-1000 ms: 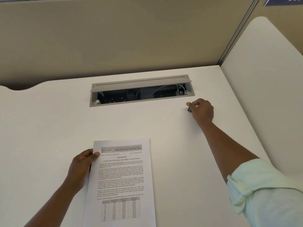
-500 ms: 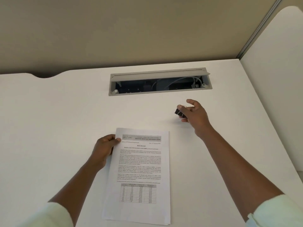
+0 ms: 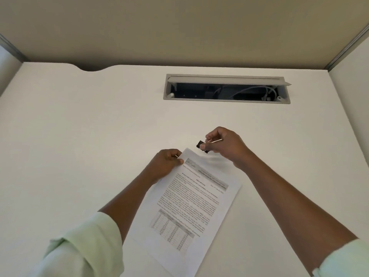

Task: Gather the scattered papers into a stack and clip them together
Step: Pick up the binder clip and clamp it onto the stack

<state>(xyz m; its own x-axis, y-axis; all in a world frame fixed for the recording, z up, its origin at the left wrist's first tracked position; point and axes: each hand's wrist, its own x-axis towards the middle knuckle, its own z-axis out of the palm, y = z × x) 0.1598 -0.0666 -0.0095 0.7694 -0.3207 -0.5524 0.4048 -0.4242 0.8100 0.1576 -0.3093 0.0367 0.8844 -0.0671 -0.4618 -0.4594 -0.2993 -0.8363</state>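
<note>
Our right hand (image 3: 225, 146), pinching the binder clip (image 3: 202, 146), has come from the far right of the desk (image 3: 79, 136) to the paper stack (image 3: 185, 206) near its front edge. Our left hand (image 3: 165, 164) pinches the stack's corner, apparently raised, so clipping looks next.

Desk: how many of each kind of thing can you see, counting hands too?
Paper stack: 1
Clip: 1
Hatch: 1
Hands: 2 (left hand, right hand)
Total: 5

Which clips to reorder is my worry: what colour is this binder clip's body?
The binder clip is black, with silver wire handles; head view.
</note>
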